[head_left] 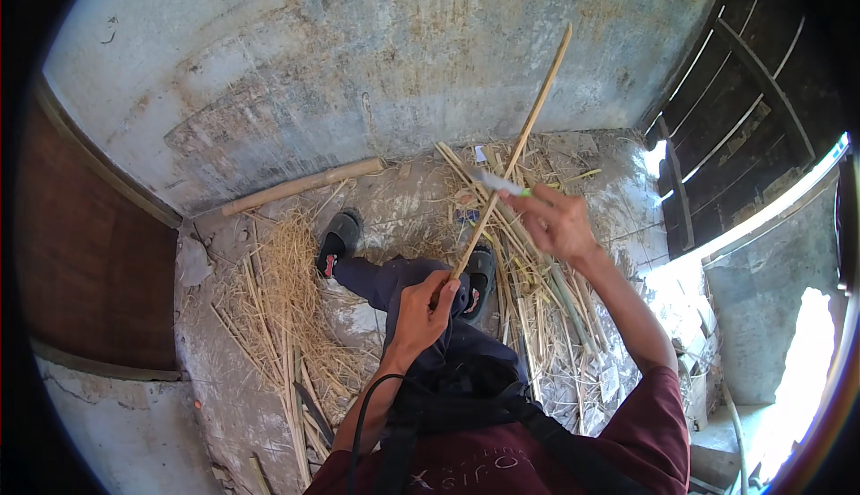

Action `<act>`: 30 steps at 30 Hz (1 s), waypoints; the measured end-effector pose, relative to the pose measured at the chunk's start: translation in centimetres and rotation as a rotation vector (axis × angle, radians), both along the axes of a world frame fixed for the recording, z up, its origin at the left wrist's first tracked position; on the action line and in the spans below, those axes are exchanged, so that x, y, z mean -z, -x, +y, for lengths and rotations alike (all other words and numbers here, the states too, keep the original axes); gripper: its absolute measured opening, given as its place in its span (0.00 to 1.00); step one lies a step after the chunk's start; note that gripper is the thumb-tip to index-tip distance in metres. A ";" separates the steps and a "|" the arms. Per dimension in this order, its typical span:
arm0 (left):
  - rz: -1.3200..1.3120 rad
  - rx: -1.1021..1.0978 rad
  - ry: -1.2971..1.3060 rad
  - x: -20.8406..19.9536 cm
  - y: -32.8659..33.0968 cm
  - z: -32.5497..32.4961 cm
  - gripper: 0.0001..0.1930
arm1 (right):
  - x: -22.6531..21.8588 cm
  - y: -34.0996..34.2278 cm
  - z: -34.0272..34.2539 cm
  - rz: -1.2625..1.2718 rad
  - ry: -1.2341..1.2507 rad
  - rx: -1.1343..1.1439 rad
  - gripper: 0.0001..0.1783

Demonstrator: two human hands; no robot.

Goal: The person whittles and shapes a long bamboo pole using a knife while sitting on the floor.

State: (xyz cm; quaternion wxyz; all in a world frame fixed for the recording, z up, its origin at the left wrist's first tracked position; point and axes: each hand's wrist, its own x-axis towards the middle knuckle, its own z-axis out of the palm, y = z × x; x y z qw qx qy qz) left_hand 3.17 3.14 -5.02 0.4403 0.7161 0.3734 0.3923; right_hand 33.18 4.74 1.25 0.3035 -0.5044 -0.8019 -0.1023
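My left hand [428,309] gripped the bamboo strip [512,159] low, fingers wrapped tight to steady it; my right hand [557,222] pinched a knife [498,182] against it.

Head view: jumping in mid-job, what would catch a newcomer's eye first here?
The long bamboo strip slants up across the middle, its lower end in the left hand. The right hand sets a small knife with a green handle against it. Below, split bamboo and straw litter the concrete floor, and a thicker bamboo pole lies along the wall.
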 end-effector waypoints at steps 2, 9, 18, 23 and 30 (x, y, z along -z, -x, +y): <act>-0.001 0.007 -0.008 -0.1 0.0 0.0 0.09 | -0.5 -1.1 0.9 0.079 -0.072 0.019 0.30; -0.006 -0.002 0.027 0.3 0.2 0.2 0.10 | -1.2 0.8 0.7 0.123 -0.084 0.005 0.28; -0.013 0.008 -0.011 0.4 0.4 0.1 0.11 | -1.9 -3.9 3.6 0.129 -0.146 -0.007 0.24; -0.011 -0.007 -0.027 0.7 0.3 0.1 0.11 | -3.6 -4.1 3.9 0.148 -0.153 0.015 0.23; -0.001 0.027 0.057 0.8 0.8 0.5 0.12 | -2.5 1.1 -0.4 -0.148 0.094 -0.122 0.25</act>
